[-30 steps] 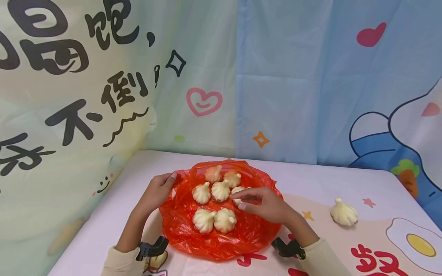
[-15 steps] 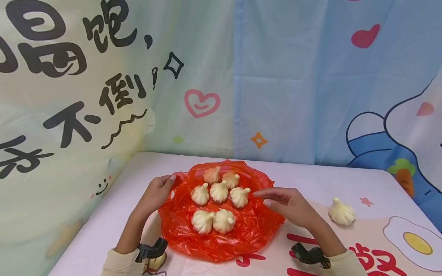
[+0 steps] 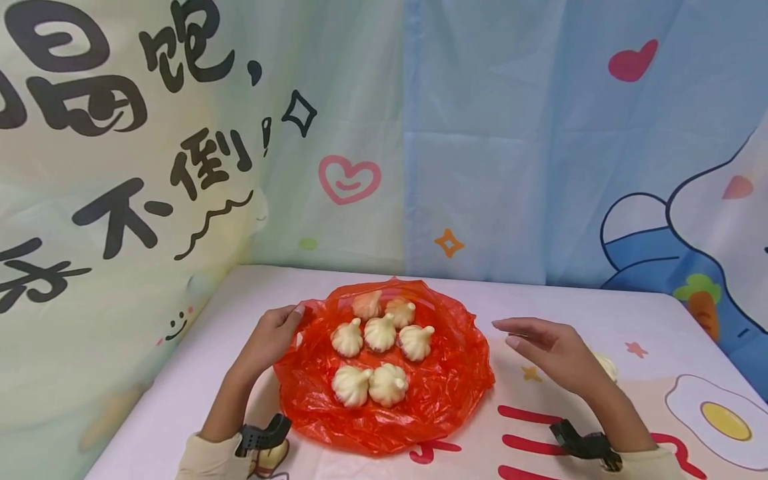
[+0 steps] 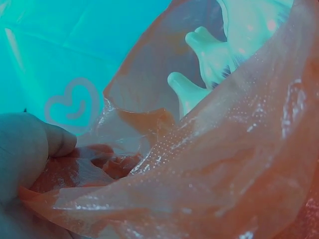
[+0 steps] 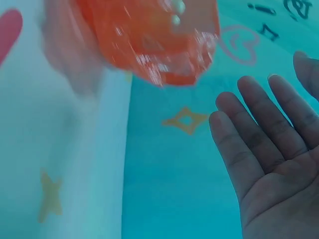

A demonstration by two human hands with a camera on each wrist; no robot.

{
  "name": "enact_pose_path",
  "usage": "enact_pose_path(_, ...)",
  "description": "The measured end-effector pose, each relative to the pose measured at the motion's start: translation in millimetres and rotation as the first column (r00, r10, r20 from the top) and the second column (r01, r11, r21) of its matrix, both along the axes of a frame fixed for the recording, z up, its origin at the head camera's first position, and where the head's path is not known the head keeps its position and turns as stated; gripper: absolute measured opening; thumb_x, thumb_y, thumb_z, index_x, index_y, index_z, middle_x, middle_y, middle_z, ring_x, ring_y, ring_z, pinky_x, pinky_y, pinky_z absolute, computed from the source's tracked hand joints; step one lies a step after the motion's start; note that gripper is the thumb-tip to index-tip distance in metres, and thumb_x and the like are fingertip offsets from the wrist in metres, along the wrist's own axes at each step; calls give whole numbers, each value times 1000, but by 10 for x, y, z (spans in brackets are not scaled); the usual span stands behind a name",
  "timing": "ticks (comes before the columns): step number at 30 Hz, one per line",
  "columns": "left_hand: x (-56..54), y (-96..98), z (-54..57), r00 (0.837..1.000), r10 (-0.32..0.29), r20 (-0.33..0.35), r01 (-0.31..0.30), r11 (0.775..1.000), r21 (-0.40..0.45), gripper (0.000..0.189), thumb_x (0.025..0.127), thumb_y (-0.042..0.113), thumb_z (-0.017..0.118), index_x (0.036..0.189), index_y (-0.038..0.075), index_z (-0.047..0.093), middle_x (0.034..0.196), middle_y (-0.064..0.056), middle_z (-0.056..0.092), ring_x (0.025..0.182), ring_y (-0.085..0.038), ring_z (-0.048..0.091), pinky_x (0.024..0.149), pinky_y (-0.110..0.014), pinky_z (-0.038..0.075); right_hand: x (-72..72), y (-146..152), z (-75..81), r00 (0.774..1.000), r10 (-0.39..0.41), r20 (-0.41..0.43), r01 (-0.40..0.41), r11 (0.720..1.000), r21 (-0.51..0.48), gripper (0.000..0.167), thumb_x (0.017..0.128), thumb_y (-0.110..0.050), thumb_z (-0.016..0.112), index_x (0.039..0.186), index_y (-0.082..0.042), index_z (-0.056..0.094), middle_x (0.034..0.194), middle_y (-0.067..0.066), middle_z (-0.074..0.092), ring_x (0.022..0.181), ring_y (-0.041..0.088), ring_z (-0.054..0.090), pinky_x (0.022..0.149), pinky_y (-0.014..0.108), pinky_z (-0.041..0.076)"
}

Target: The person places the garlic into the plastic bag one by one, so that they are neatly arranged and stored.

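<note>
A red plastic bag [image 3: 444, 400] lies spread open on the table, with several garlic bulbs [image 3: 381, 333] inside it. My left hand [image 3: 276, 339] pinches the bag's left edge between thumb and fingers; the left wrist view shows the thin film [image 4: 209, 179] bunched at the thumb. To the right of the bag, my right hand [image 3: 555, 353] is above the table with its fingers extended and nothing in them. Its bare palm [image 5: 284, 199] faces the camera in the right wrist view. One more garlic bulb [image 3: 607, 365] sits on the table, mostly hidden behind the right hand.
The table [image 3: 288, 277] has a printed cover with a fried egg [image 3: 708, 417] and red lettering. A printed cloth [image 3: 480, 167] hangs behind it, and another stretch of cloth with black lettering [image 3: 120, 213] runs along the left side.
My right hand has moved rightward from over the garlic in the bag to beside the bag, partly covering the lone bulb. The left hand keeps its hold on the bag's edge.
</note>
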State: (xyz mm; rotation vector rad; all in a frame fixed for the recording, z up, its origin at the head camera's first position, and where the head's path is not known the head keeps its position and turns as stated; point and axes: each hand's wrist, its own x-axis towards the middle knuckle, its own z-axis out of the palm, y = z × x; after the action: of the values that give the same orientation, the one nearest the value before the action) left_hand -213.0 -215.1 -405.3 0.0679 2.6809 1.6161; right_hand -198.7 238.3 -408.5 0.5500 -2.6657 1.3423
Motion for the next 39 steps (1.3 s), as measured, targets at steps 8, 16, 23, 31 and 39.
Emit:
enact_pose_path(8,-6,-7,-4,1000,5,-3,-5,1000,-17,40,105,32,41,116,3,66,103,-11,68,91,-28,64,82,-44,56,-25,323,-7,993,-118,-26,118,993,16,39,95,-33,63,128,-12,64,126,9,63,102,-8,58,79,19,51)
enact_pose_path(16,-1,6,2,1000,0,2,0,1000,2,40,105,32,41,119,4,66,106,-11,68,95,-28,65,85,-46,54,-44,713,-37,958,-284,-35,284,959,-22,43,96,-32,63,133,-9,60,126,1,64,98,-18,51,73,9,48)
enact_pose_path(23,16,-8,12,1000,22,8,-22,1000,2,39,105,33,42,118,5,66,104,-10,69,93,-28,65,84,-46,54,-83,964,-144,926,-378,8,377,925,46,53,95,-41,61,139,-12,55,133,10,59,113,7,59,72,7,45)
enact_pose_path(31,16,-22,15,1000,15,-8,-15,1000,-8,40,105,32,41,117,4,67,104,-11,69,94,-28,64,84,-45,54,-171,1038,-294,932,-313,182,283,944,172,68,95,-46,59,142,0,45,140,30,44,125,54,40,84,44,53)
enact_pose_path(39,3,-26,21,1000,24,-13,-24,1000,-8,39,105,33,41,118,6,67,106,-9,69,96,-27,64,86,-44,54,-212,1079,-361,924,-279,263,223,949,224,75,93,-51,60,144,2,42,144,34,36,131,58,27,90,67,39)
